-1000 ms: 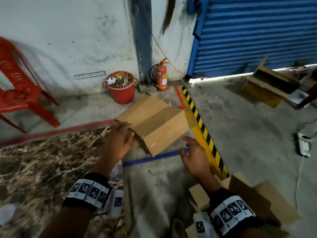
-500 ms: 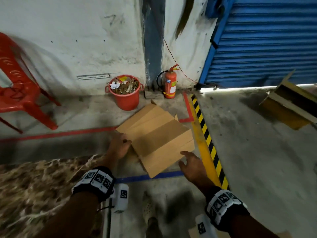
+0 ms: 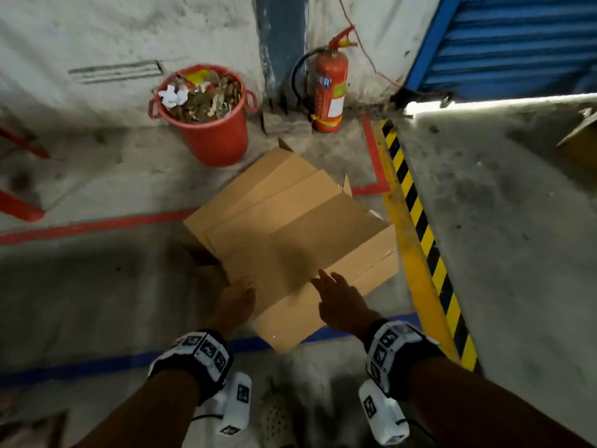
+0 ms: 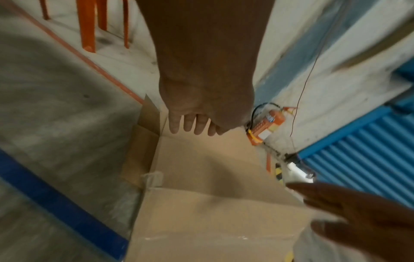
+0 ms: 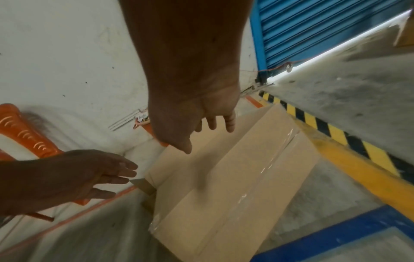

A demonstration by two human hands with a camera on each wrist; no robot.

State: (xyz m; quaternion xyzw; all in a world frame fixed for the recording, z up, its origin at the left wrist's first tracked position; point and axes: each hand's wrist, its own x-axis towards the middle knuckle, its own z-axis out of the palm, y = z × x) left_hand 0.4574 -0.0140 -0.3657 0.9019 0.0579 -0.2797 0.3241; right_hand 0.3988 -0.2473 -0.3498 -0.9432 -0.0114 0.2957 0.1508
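Note:
A brown cardboard box [image 3: 290,234] lies on the concrete floor, its flaps folded over and clear tape along one seam [image 5: 275,159]. My left hand [image 3: 237,295] hovers at the box's near left edge with straight, spread fingers [image 4: 192,125] and holds nothing. My right hand [image 3: 339,294] is over the near part of the box top, fingers [image 5: 228,122] straight and slightly apart, also holding nothing. In the right wrist view the left hand [image 5: 89,177] is beside the box [image 5: 224,177], a little apart from it. The left wrist view shows the right hand [image 4: 358,221] above the box [image 4: 212,203].
A red bucket [image 3: 210,124] of scraps and a fire extinguisher [image 3: 329,85] stand by the wall behind the box. A yellow-black striped kerb [image 3: 420,240] runs along its right side. A blue shutter [image 3: 517,43] is at far right, red chair legs [image 3: 19,205] at left.
The head view has moved closer over the box. My left hand has come off the box's left edge. My right hand has moved from the box's right side to above its near top.

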